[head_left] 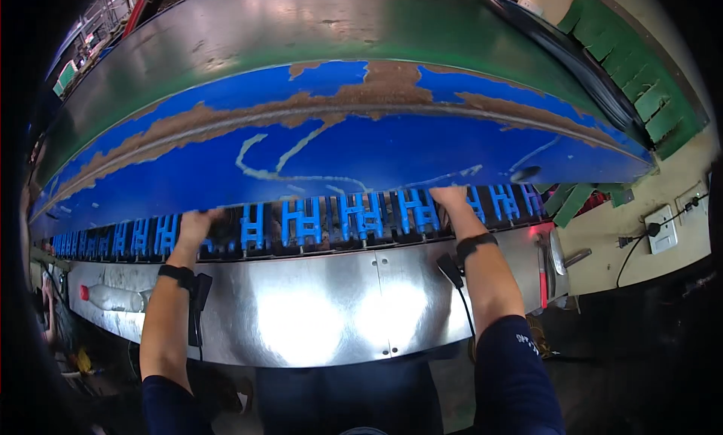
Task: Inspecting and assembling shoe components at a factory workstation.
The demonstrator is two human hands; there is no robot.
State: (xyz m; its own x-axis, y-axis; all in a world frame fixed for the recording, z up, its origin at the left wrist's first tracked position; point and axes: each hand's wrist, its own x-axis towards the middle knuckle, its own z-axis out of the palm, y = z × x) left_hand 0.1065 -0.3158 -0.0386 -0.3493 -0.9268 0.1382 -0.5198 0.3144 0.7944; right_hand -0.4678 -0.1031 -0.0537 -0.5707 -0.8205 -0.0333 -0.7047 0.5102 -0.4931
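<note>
A long blue metal panel (407, 152) with worn brown patches and chalky marks spans the view. Below its lower edge runs a row of blue H-shaped parts (305, 222) set side by side in a dark gap. My left hand (197, 225) reaches into that gap left of the middle, its fingers hidden by shadow and the parts. Farther right, my right hand (451, 198) reaches up to the panel's lower edge beside the blue parts, and its fingers pass out of sight behind that edge. Whether either hand grips anything is hidden.
A shiny steel ledge (316, 307) lies under my forearms. On it are a clear bottle with a red cap (113, 298) at left and red-handled hand tools (544, 273) at right. A wall socket (663, 230) with a cord and green strips (655, 111) are at right.
</note>
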